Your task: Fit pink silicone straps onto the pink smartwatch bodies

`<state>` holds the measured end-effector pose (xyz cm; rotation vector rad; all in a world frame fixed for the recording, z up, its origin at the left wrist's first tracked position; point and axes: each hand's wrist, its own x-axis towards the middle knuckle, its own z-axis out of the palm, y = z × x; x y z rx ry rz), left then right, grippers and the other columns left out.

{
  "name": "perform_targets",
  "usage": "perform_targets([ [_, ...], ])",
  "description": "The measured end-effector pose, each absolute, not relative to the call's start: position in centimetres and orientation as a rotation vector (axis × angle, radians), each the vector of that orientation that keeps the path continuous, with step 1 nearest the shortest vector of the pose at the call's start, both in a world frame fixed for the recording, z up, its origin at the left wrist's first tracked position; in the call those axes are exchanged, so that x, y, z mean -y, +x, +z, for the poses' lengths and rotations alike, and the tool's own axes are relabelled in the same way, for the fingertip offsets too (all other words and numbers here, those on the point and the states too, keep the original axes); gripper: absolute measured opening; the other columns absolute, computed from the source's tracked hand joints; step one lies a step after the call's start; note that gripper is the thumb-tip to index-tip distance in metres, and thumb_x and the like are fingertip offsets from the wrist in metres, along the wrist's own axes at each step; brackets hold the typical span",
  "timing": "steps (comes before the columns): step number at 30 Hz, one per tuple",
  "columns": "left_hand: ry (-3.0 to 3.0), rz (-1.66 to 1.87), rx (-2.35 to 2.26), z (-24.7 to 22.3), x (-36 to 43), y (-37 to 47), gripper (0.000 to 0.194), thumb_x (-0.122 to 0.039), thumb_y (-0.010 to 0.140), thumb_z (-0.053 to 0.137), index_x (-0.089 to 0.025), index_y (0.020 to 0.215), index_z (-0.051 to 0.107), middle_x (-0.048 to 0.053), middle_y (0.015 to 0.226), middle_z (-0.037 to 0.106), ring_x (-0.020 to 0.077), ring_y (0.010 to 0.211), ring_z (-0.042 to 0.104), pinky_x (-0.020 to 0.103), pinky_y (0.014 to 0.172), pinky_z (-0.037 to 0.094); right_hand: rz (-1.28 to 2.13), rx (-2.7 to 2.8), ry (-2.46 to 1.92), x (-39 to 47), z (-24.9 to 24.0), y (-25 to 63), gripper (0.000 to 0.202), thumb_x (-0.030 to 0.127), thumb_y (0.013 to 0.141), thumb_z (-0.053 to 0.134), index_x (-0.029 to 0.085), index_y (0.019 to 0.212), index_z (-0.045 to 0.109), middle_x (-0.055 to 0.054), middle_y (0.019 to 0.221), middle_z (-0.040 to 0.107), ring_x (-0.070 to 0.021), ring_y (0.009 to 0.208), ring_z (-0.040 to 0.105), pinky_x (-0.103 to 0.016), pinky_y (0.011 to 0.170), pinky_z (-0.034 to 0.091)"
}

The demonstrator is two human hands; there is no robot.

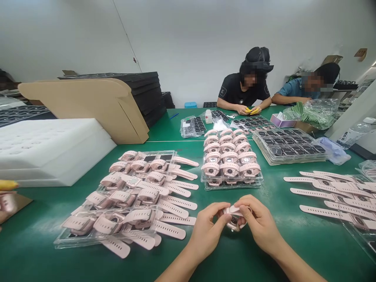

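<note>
Both my hands hold one pink-strapped watch [234, 222] low over the green table, at the bottom centre. My left hand [209, 227] pinches the watch and strap from the left. From the right, my right hand [257, 221] grips the pale pink strap between thumb and fingers. Just beyond my hands stands a clear tray [232, 186] filled with pink watches whose straps are looped. To the left lies another clear tray [61, 243] of pink watches, many straps sticking out to its right. More pink-strapped watches [337, 196] lie at the right edge.
White foam blocks [55, 152], a cardboard piece [96, 102] and stacked black trays [151, 94] stand at left. Stacked trays of dark watches [290, 150] and a bottle [354, 133] are at right. Two people [245, 92] sit beyond; another hand shows at the left edge.
</note>
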<state>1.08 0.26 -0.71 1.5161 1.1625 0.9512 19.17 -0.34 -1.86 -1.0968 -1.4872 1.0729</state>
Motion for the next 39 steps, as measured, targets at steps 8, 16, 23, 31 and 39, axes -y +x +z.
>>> perform_targets([
  [8,1.671,0.921,-1.179,-0.5,0.0,1.0,0.02,-0.025,0.091,0.057,-0.023,0.102,0.074,0.006,0.103,0.073,0.0237,0.098,0.063,0.033,0.088,0.049,0.994,1.689,-1.192,0.2,-2.2,19.2,0.028,0.041,0.098,0.05,0.026,0.096,0.074,-0.008,0.094,0.067,-0.0213,0.077,0.064,-0.033,0.07,0.055],
  [16,1.312,1.017,-1.203,-0.6,-0.2,1.2,0.029,-0.021,0.078,0.07,-0.021,0.107,0.07,0.005,0.098,0.07,0.0206,0.089,0.062,0.031,0.083,0.052,1.168,1.348,-1.171,0.1,-2.5,19.1,0.029,0.048,0.089,0.063,0.021,0.09,0.073,-0.007,0.087,0.069,-0.0172,0.062,0.063,-0.029,0.059,0.057],
  [23,1.599,0.95,-1.176,-0.6,-0.6,0.5,0.017,-0.022,0.078,0.072,-0.027,0.092,0.08,0.004,0.091,0.075,0.0235,0.09,0.064,0.034,0.084,0.052,1.056,1.478,-1.175,-0.1,-1.5,19.5,0.024,0.044,0.085,0.068,0.023,0.078,0.079,-0.009,0.088,0.073,-0.0233,0.079,0.068,-0.032,0.068,0.058],
  [31,1.293,0.915,-1.11,-0.5,-0.9,1.1,0.031,-0.024,0.074,0.077,-0.018,0.104,0.075,0.008,0.097,0.075,0.0245,0.093,0.066,0.035,0.086,0.052,1.033,1.218,-1.209,0.0,-2.3,18.9,0.029,0.049,0.078,0.074,0.021,0.075,0.078,-0.011,0.092,0.076,-0.0246,0.081,0.07,-0.033,0.069,0.06],
  [39,1.282,1.057,-1.172,-1.2,-0.8,0.9,0.014,-0.027,0.075,0.076,-0.021,0.087,0.08,0.006,0.092,0.071,0.0216,0.088,0.067,0.032,0.085,0.054,0.971,1.404,-1.188,0.0,-1.9,19.0,0.022,0.043,0.084,0.07,0.025,0.077,0.08,-0.008,0.089,0.076,-0.0249,0.083,0.07,-0.035,0.073,0.059],
])
